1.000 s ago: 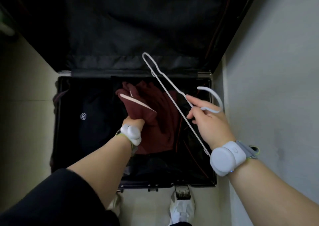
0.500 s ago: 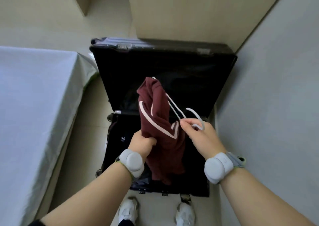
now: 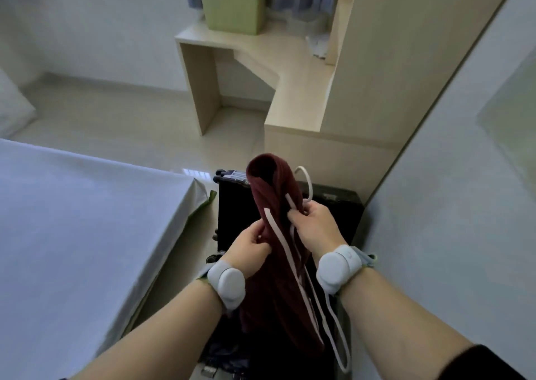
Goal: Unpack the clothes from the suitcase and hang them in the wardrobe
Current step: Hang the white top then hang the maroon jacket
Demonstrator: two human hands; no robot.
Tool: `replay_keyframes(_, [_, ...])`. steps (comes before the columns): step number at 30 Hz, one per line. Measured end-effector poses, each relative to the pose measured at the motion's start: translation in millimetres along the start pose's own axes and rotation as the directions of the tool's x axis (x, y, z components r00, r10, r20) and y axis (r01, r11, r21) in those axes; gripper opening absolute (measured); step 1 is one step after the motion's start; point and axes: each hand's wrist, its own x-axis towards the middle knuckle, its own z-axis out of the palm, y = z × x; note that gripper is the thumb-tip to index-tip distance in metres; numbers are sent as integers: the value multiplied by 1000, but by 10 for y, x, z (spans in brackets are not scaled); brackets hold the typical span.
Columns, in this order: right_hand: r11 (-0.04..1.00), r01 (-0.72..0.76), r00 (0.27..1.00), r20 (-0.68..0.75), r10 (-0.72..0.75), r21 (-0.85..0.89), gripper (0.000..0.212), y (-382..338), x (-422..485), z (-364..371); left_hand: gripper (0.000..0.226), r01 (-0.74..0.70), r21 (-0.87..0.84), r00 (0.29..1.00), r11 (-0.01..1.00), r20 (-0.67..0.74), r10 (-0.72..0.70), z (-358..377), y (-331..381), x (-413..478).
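Suitcase between bed and wall

Maroon garment with white stripes, white hanger against the black suitcase — left of the suitcase a pale blue-grey bed, beyond it a green box, beige tabletop.

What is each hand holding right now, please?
Left hand: fingers pinch the maroon garment.
Right hand: grips the white hanger beside the garment.
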Motion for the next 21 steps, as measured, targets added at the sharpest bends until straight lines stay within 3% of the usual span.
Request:
replay_keyframes(3, [997, 52, 999, 19, -51, -55, 11, -378, -250, -16, 41, -67, -246, 995, 967, 54, 83, -51, 441, -323])
replay_keyframes(5, [993, 96, 995, 27, -95, -68, 7, -620, -397, -12, 26, -110, -259, 992, 959, 37, 124, -90, 677, -503])
replay_keyframes(7, [986, 150, 988, 38, -147, -68, 4, -845, -514, 15, 22, -107, -256, 991, 961, -101, 84, -181, 872, -618])
replay_keyframes(9, [977, 193, 981, 45, -189, -94, 14, -1070, -653, 23, 22, -84, -304, 968, 949, -250, 6, -310, 1030, -727])
replay_keyframes(13, [968, 241, 970, -7, -242, -68, 18, -1472, -903, 27, 14, -100, -255, 920, 962, -391, -8, -692, 1292, -992])
replay_keyframes(17, [976, 219, 969, -113, -219, -9, 7, -1785, -1073, -6, 16, -154, -279, 889, 948, -457, 10, -1113, 1532, -1237])
replay_keyframes(21, [980, 196, 964, -189, -189, 22, 10, -2082, -1249, 10, 9, -168, -115, 900, 979, -423, 104, -1483, 1717, -1467])
